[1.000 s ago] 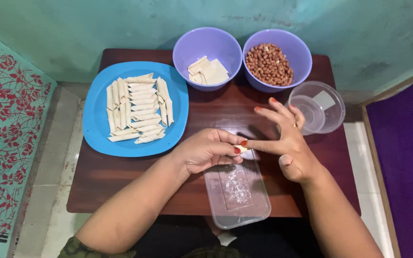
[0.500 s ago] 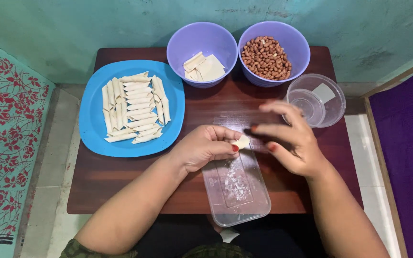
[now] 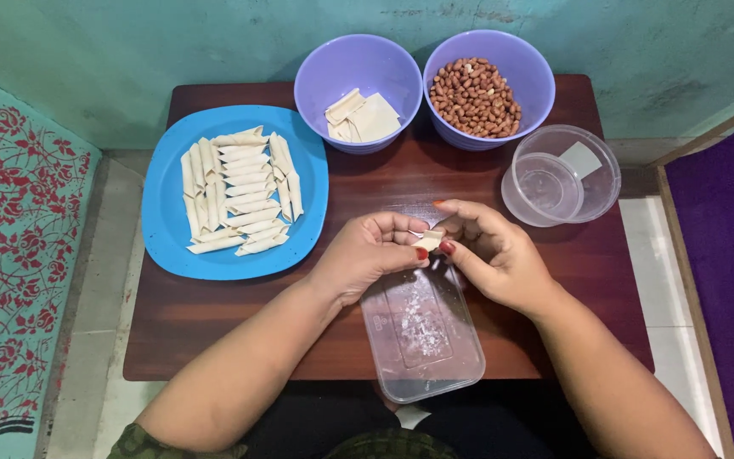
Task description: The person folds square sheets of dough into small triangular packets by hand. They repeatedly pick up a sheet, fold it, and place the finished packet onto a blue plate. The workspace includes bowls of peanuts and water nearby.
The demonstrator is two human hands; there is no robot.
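Note:
My left hand [image 3: 365, 252] and my right hand [image 3: 490, 251] meet over the middle of a dark wooden table [image 3: 214, 323]. Both pinch a small pale pastry wrapper piece [image 3: 429, 240] between their fingertips. Just below them lies a clear rectangular plastic lid [image 3: 422, 331] dusted with white flour. At the left, a blue plate [image 3: 167, 229] carries several rolled pastry sticks [image 3: 239, 191] in rows.
At the back stand two purple bowls: one [image 3: 316, 81] with folded wrapper sheets [image 3: 363, 116], the other [image 3: 537, 72] full of peanuts [image 3: 475, 96]. A clear round container [image 3: 558, 174] sits at the right. A teal wall is behind; a patterned mat [image 3: 10, 255] lies left.
My right hand's fingers were spread a second ago; they have curled in and now pinch the wrapper piece together with my left hand. The hands stayed over the lid.

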